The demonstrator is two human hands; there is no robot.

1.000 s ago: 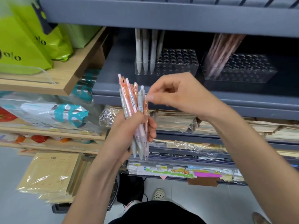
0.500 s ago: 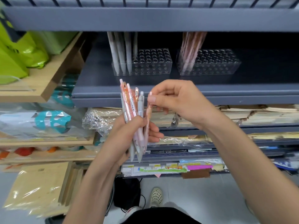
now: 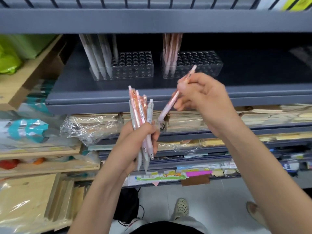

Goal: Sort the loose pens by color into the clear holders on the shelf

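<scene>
My left hand (image 3: 135, 142) grips a bundle of pens (image 3: 141, 115), pink and white, held upright below the shelf edge. My right hand (image 3: 202, 97) pinches one pink pen (image 3: 169, 105), tilted with its tip down-left, just right of the bundle and apart from it. Two clear holders stand on the grey shelf (image 3: 101, 97). The left holder (image 3: 135, 66) has white pens (image 3: 99, 54) at its left end. The right holder (image 3: 202, 65) has pink pens (image 3: 170, 51) at its left end.
The upper shelf front (image 3: 152, 21) hangs low over the holders. Stacks of wrapped paper goods (image 3: 94, 125) fill the shelves below. Wooden shelves with green bags (image 3: 10, 61) stand at the left. My feet are on the pale floor (image 3: 219, 200).
My right hand has drawn one pink pen out of the bundle and lifted it up and to the right. The view has shifted so the holders sit more centred.
</scene>
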